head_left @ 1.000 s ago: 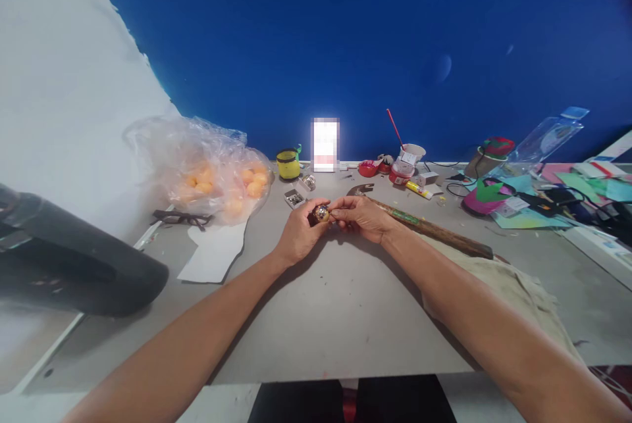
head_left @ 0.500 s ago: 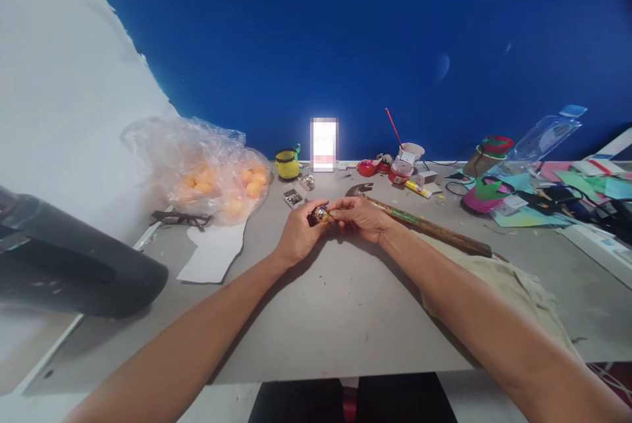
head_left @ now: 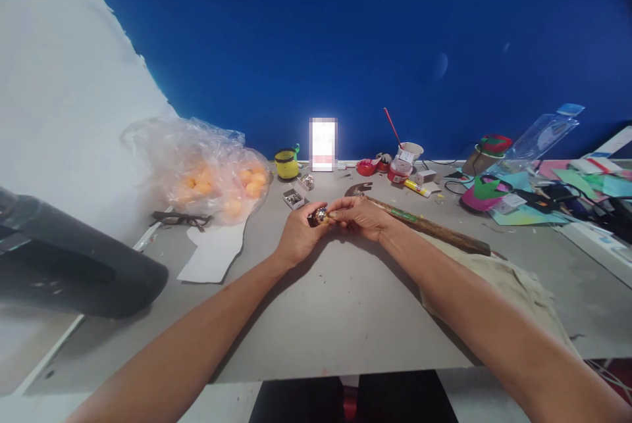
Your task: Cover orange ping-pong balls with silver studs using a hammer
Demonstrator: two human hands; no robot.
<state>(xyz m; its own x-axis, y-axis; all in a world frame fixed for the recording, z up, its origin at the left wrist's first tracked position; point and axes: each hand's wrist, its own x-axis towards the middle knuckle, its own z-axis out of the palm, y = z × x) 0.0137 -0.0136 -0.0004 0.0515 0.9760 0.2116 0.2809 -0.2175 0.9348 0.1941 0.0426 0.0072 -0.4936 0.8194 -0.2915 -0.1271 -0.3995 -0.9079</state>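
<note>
Trouble could start at the left hand [head_left: 297, 233], curled around a shiny studded ball [head_left: 321, 214] over the middle of the table [head_left: 316, 318]: if that hold loosened, the round piece might roll away, and since the right hand [head_left: 363, 216] is drawn narrow at its right side, gripping what cannot be told, a slip there could poke a finger. For moving, the plastic bag [head_left: 172, 140] limits the far left, the open box [head_left: 288, 202] sits just beyond the left hand, bare tabletop runs between the forearms, and the hammer [head_left: 424, 223] and cloth [head_left: 498, 278] crowd the right.
</note>
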